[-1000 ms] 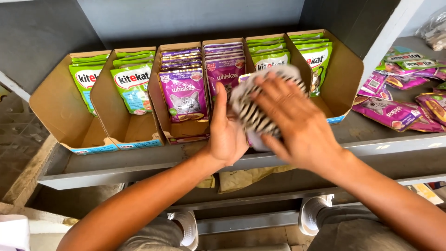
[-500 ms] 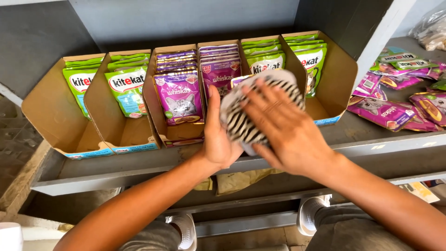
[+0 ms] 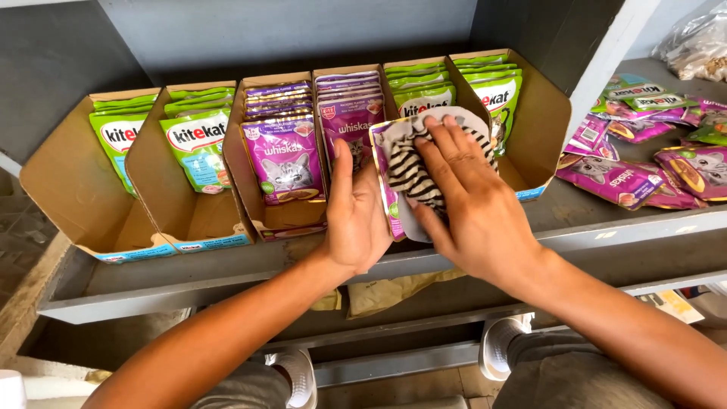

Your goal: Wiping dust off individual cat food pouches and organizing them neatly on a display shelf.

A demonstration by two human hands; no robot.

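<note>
At centre frame, the left hand (image 3: 356,220) gripped the edge of a purple pouch (image 3: 385,182), thumb raised and fingers curled behind it. The right hand (image 3: 469,204) lay flat, fingers spread and pressing a striped cloth (image 3: 413,174) against the pouch face. Behind them, cardboard display trays (image 3: 72,189) on the grey shelf (image 3: 227,265) held green pouches (image 3: 197,144) and more purple ones. Loose pouches (image 3: 613,178) lay at right.
</note>
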